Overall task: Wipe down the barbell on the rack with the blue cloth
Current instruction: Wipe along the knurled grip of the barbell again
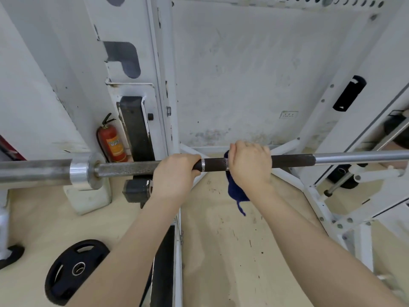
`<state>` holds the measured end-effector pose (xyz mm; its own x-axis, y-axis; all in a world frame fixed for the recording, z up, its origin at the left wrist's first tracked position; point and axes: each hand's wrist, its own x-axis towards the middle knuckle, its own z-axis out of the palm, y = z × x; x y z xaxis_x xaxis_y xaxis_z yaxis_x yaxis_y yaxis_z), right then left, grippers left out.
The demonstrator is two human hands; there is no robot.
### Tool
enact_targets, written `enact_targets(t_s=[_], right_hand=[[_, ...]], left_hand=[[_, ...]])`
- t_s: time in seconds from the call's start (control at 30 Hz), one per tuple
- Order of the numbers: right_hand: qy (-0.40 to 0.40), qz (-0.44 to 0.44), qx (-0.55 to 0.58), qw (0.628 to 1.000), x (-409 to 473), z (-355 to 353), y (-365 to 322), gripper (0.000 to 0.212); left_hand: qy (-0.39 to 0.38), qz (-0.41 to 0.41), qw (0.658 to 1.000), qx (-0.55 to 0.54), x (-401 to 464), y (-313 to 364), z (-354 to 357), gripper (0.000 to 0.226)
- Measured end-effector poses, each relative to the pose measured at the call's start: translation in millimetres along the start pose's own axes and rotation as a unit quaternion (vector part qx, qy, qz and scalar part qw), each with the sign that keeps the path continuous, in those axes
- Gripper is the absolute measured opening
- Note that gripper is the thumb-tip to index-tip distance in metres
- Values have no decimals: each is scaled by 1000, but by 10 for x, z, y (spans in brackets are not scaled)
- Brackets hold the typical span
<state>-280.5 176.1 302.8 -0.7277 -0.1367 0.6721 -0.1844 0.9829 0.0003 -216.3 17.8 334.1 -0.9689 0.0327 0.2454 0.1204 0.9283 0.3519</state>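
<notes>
Left hand (177, 171) grips bare barbell (292, 161); right hand (251, 166) beside it clamps blue cloth (235, 191) round bar.

Along the barbell (292, 160), the stretch to the right of the right hand (250, 166) lies bare and open to a sliding grip, until the white rack frame (314, 196) crosses close beneath it. Leftward, the left hand (177, 173) blocks the shaft, with only a short dark span free between the hands. Beyond it stand the rack upright (159, 85) and the steel collar (94, 170).
</notes>
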Motion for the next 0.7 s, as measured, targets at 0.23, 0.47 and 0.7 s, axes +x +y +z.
enact_targets(t_s=[0.23, 0.47, 0.7], right_hand=[[20, -108, -16, 994, 24, -14, -397, 28], [80, -36, -15, 996, 0, -10, 109, 30], [72, -144, 50, 986, 24, 70, -31, 25]], left_hand=[[-7, -23, 1000, -17, -8, 37, -27, 25], [13, -30, 999, -28, -55, 55, -18, 28], [41, -31, 999, -10, -78, 124, 36, 19]])
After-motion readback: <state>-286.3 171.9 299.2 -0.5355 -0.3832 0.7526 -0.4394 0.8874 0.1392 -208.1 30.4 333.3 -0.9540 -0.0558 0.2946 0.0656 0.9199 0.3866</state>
